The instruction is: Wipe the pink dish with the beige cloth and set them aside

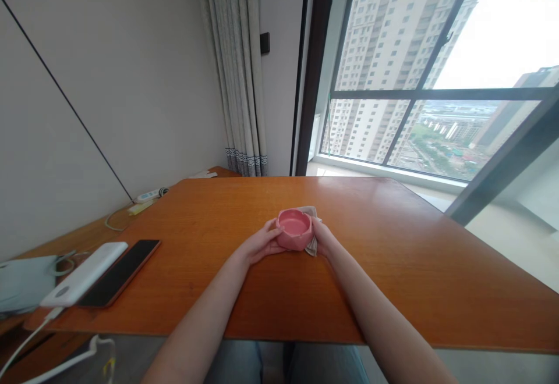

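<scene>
A small pink ashtray (295, 241) with faceted sides and a round hollow is tilted towards me above the middle of the wooden table. My left hand (261, 243) grips its left side, thumb near the rim and fingers beneath. A pale, patterned cloth (309, 210) lies against its back and right side. My right hand (324, 238) is closed on the cloth and presses it to the ashtray's right side. Most of that hand's fingers are hidden behind the cloth and the ashtray.
On the table's left lie a black phone (122, 272) and a white power bank (86, 273) with a cable plugged in. A power strip (148, 196) sits by the wall. The wooden tabletop (419, 273) reaches towards a large window (393, 122) and a grey curtain (238, 70).
</scene>
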{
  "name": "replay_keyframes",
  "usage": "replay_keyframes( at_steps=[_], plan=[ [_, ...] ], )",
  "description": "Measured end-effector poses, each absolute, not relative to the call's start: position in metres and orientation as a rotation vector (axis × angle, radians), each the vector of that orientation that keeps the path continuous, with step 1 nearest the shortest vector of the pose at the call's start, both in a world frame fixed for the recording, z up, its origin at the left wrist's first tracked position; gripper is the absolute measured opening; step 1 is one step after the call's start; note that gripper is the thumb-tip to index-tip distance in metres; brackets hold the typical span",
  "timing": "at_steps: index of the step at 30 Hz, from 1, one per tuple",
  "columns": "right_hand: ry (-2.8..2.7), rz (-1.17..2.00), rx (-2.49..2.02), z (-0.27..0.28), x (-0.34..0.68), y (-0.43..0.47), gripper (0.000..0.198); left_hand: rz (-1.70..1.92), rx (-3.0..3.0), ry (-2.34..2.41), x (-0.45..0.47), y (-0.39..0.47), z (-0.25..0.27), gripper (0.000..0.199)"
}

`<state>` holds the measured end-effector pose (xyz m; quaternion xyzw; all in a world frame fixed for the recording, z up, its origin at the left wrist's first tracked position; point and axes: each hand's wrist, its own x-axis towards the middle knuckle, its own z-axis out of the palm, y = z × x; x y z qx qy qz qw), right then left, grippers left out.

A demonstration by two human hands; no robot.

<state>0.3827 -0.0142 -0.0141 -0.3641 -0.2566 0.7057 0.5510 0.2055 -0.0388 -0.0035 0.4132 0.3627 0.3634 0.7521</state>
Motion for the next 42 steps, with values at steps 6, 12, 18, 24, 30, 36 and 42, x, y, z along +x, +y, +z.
replay_keyframes(
  at_steps=[6, 12, 18, 24, 30, 36, 42],
  plan=[
    [-0.479, 1.599, -0.815, -0.014, 0.370, -0.019, 0.010, 1.018, 0.872, 0.776, 0.210, -0.037, -0.005, 0.047],
    [-0.490, 1.494, -0.823, -0.022, 0.371, -0.013, 0.012, 1.058, 0.868, 0.934, 0.215, -0.033, -0.013, 0.064],
    [-0.682, 1.675, -0.906, -0.008, 0.382, -0.019, 0.007, 0.745, 0.894, 0.941, 0.201, -0.033, -0.005, 0.063],
    [-0.707, 1.852, -0.900, -0.004, 0.380, -0.026, 0.008, 0.768, 0.935, 1.021, 0.200, -0.033, -0.003, 0.058],
    [-0.575, 1.661, -0.920, -0.015, 0.373, -0.018, 0.013, 0.982, 0.860, 0.999, 0.214, -0.035, -0.005, 0.061],
    [-0.693, 1.620, -0.844, -0.023, 0.377, -0.011, 0.009, 0.798, 0.956, 0.947, 0.210, -0.039, -0.004, 0.066],
    [-0.701, 1.720, -0.894, -0.016, 0.377, -0.018, 0.010, 0.795, 0.889, 0.889, 0.205, -0.033, -0.005, 0.058]
  ],
)
